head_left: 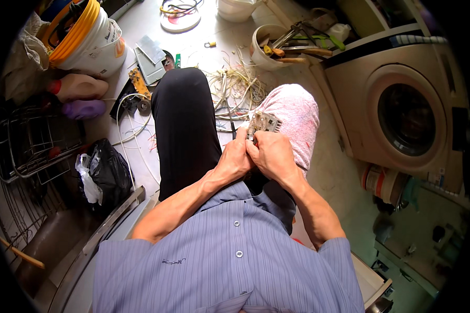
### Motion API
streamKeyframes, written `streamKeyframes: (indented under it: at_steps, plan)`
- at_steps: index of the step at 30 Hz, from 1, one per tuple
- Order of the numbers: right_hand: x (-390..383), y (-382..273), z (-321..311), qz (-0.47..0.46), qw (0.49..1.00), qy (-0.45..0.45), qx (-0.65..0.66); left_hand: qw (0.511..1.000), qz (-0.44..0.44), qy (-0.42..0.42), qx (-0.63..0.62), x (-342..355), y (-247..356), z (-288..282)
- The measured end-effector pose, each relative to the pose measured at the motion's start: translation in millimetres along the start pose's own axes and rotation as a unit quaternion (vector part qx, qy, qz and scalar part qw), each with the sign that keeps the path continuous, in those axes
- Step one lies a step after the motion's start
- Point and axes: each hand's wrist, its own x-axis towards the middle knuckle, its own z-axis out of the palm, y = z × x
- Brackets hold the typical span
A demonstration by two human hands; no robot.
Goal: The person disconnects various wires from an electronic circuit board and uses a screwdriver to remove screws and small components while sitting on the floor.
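Between my knees, over the edge of a pink-and-white towel [300, 117] on my right thigh, is a small pale circuit board [266, 122] with metal parts along its side. My left hand [236, 155] is closed with its fingers at the board's near left edge. Curled into a fist, my right hand [274, 154] presses close beside it at the near edge. Its fingers hide what they grip, and the hands cover the lower part of the board. A tangle of stripped wires [240, 86] lies on the floor just beyond.
Ahead on the right stands a white bucket of hand tools [266, 61], near a front-loading washing machine [371, 88]. At left are a bucket with orange hose [96, 52], two plastic bottles [86, 89], a black bag [112, 175] and a wire rack [36, 141]. A yellow padlock [210, 45] lies ahead.
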Motion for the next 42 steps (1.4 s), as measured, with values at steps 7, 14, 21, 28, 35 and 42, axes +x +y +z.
streamKeyframes:
  at_steps: [7, 14, 21, 28, 35, 42]
  plan:
    - [-5, 7, 1, -0.086, 0.994, 0.015, -0.064, 0.999, -0.023, -0.026, -0.020, 5, -5, 1]
    - [-14, 20, -29, -0.105, 0.986, 0.024, -0.126, 0.994, -0.083, -0.026, -0.069, 4, 23, -6]
    - [-19, 31, -45, -0.057, 0.995, 0.053, 0.061, 0.994, -0.093, -0.027, -0.056, 5, 18, -10]
    - [-22, 27, -46, -0.034, 0.985, 0.101, 0.132, 0.974, 0.125, 0.107, 0.156, -1, 44, -22]
    - [-28, 16, -53, -0.001, 0.963, 0.127, 0.238, 0.928, 0.210, 0.215, 0.221, -8, 94, -45]
    - [-14, -2, -56, -0.201, 0.949, 0.230, 0.075, 0.887, -0.085, -0.049, -0.450, -5, 89, -32]
